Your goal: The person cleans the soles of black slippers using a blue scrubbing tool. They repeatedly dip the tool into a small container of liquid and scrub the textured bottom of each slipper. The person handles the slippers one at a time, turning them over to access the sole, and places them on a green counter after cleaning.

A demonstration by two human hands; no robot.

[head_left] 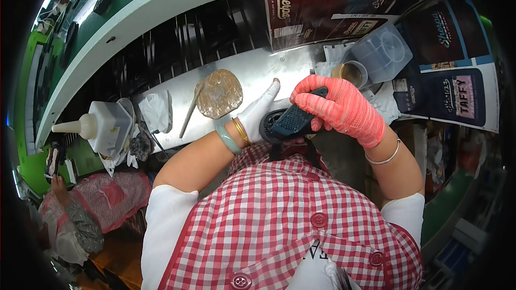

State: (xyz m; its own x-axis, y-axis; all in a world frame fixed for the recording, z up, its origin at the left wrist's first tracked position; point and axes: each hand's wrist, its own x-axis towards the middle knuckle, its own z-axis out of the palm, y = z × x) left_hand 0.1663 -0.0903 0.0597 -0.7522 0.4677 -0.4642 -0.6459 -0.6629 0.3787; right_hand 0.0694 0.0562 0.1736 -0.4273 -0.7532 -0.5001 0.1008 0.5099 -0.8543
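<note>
My left hand [259, 111], in a white glove, supports a dark shoe [267, 130] just above my lap. Its thumb is stretched up and away; its other fingers are hidden behind the shoe. With my right hand [344, 108], in a coral knitted glove, I grip a dark blue textured shoe sole [293, 120] near its upper end. That sole slants over the shoe, and its lower end lies against the shoe's underside. Where the two parts touch farther up is hidden by my right fingers.
Ahead is a metal work surface with a round brown lump [220, 94] and a stick [191, 110]. A white nozzle bottle [106, 128] stands left. Right are a cup [352, 73], a clear plastic container [382, 52] and printed sheets [449, 94]. Another person's hand [59, 187] shows far left.
</note>
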